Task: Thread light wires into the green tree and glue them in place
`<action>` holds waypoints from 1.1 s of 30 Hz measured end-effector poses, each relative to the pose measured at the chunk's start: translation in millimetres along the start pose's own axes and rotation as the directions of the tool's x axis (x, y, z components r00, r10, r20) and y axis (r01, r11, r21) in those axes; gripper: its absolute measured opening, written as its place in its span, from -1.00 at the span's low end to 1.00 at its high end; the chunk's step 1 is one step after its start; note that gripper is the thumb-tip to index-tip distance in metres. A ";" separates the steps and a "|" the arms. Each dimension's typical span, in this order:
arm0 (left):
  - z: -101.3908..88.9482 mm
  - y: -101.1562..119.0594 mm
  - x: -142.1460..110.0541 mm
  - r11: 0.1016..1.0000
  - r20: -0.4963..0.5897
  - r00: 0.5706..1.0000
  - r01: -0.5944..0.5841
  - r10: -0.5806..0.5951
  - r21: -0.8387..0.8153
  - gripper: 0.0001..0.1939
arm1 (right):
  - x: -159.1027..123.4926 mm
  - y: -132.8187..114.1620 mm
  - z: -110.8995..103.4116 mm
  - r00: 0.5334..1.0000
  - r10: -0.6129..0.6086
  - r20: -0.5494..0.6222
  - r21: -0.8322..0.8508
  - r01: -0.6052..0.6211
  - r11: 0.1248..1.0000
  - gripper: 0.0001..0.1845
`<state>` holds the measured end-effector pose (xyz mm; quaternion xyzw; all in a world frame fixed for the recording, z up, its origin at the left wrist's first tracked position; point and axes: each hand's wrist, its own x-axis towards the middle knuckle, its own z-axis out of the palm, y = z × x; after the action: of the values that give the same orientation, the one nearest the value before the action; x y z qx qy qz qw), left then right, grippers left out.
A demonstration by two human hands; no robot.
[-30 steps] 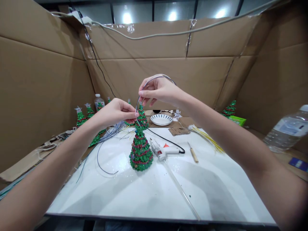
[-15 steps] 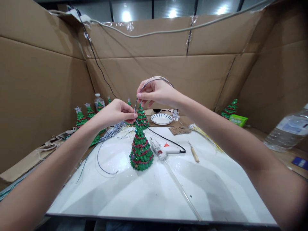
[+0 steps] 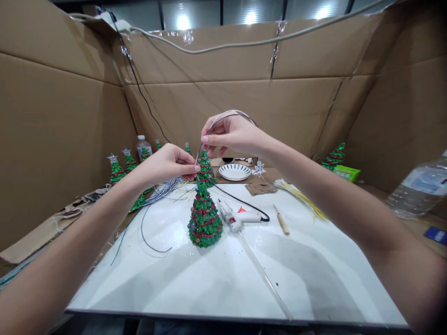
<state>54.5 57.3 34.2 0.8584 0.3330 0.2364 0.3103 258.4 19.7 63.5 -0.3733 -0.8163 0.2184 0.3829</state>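
Note:
A small green Christmas tree (image 3: 205, 221) with red garlands stands upright on the white table. Just above its top, my left hand (image 3: 179, 163) pinches the lower part of a thin wire (image 3: 213, 122). My right hand (image 3: 232, 135) is higher and to the right, closed on the same wire, which arches up over its back. The wire looks partly dark and partly white. Its lower end runs down to the tree's tip; whether it enters the tree I cannot tell. Behind stands a second tree (image 3: 206, 172).
Right of the tree lie a white glue gun (image 3: 232, 222) with a long glue stick (image 3: 267, 277), and an awl (image 3: 281, 220). Farther back are a plate (image 3: 234, 172), a cardboard piece (image 3: 260, 188) and yellow-white wires (image 3: 300, 197). More wires (image 3: 159, 193) lie left; a bottle (image 3: 419, 188) stands right.
My right hand has shifted slightly to the right with the wire. My left hand stays nearly in place above the tree, which has not moved.

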 end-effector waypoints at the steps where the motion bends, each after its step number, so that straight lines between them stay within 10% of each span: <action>1: -0.2 -0.7 0.3 1.000 0.002 1.000 -0.005 0.005 -0.001 -0.84 | -1.1 -0.8 -0.4 1.000 -0.002 -0.002 0.000 0.002 1.000 -0.71; 33: 5.5 -1.2 -0.2 0.986 -0.019 0.996 -0.087 0.091 0.140 -0.74 | -35.5 -16.7 -1.3 0.999 0.040 0.027 -0.026 -0.039 0.999 -0.74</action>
<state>57.2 55.7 29.5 0.8889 0.3139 0.2369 0.2348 267.2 -18.3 58.6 -0.3911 -0.8167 0.2206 0.3625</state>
